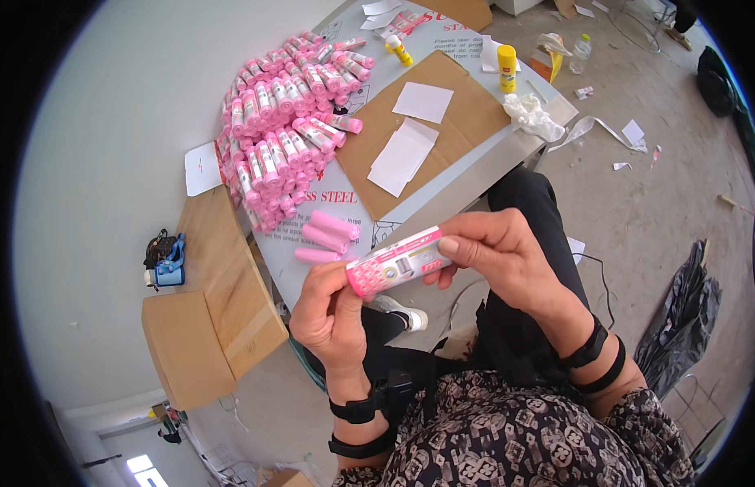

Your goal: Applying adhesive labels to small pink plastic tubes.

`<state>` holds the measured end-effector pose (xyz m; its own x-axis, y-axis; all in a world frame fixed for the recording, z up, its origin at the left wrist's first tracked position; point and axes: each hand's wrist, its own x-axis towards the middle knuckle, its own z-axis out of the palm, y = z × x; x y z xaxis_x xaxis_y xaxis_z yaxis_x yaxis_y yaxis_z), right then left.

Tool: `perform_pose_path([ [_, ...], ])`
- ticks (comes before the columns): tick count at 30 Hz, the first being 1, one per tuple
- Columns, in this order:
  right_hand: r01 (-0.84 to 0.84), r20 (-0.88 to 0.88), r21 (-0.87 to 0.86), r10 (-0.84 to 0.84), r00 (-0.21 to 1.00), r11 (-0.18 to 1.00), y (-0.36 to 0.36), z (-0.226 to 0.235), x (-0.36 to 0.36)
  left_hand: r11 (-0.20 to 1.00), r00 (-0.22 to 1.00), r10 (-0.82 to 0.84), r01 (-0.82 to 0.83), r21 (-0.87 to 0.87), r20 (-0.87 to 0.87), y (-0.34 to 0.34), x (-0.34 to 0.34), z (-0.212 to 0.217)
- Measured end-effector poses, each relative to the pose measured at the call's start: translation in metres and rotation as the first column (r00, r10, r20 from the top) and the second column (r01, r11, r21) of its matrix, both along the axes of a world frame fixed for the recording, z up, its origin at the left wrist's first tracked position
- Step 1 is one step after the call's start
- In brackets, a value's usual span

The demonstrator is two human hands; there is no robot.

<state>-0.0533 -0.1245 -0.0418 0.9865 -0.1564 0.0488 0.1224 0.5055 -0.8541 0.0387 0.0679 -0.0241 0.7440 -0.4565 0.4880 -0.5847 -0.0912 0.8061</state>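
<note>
Between my two hands is a small pink roll (400,261) wrapped in a white and pink printed label, held over my lap by the table's near edge. My left hand (329,315) pinches its left end with thumb and fingers. On the other end, my right hand (503,258) presses its thumb on the label, fingers curled behind. Just beyond my left hand, a few bare pink rolls (327,233) without labels lie on the table. A big stacked pile of labelled pink rolls (284,122) stands behind them, against the wall side.
On the table (345,174) lies a cardboard sheet (361,158) with white paper slips (403,156). A yellow glue stick (507,69), a smaller yellow tube (399,50) and a crumpled white plastic bag (533,116) sit around it. At left stands a wooden table (219,268) with a cardboard box (182,345).
</note>
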Motion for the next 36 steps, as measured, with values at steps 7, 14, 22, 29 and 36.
perform_pose_path([
  [7,-0.115,-0.095,0.528,0.194,0.976,0.842,-0.009,-0.041,0.008,1.0,0.854,0.009,0.002,0.02,-0.52,-0.008,-0.001,0.002],
  [14,-0.062,-0.283,0.082,0.083,0.955,0.995,0.0,-0.052,0.008,0.98,0.814,0.053,0.069,0.187,-0.579,0.0,0.005,-0.009],
  [22,0.354,0.024,-0.173,-0.356,0.934,0.919,0.02,-0.064,0.014,0.969,0.969,0.143,-0.095,0.229,-0.201,-0.011,-0.003,-0.023],
  [29,0.455,0.165,-0.508,-0.436,0.885,0.731,0.018,-0.045,0.01,0.93,0.983,0.14,-0.171,0.325,0.115,-0.011,-0.001,-0.026],
  [36,0.372,0.185,-0.604,-0.33,0.925,0.705,0.005,-0.049,0.011,0.983,0.84,0.054,0.049,0.175,-0.54,-0.002,0.008,-0.018],
])
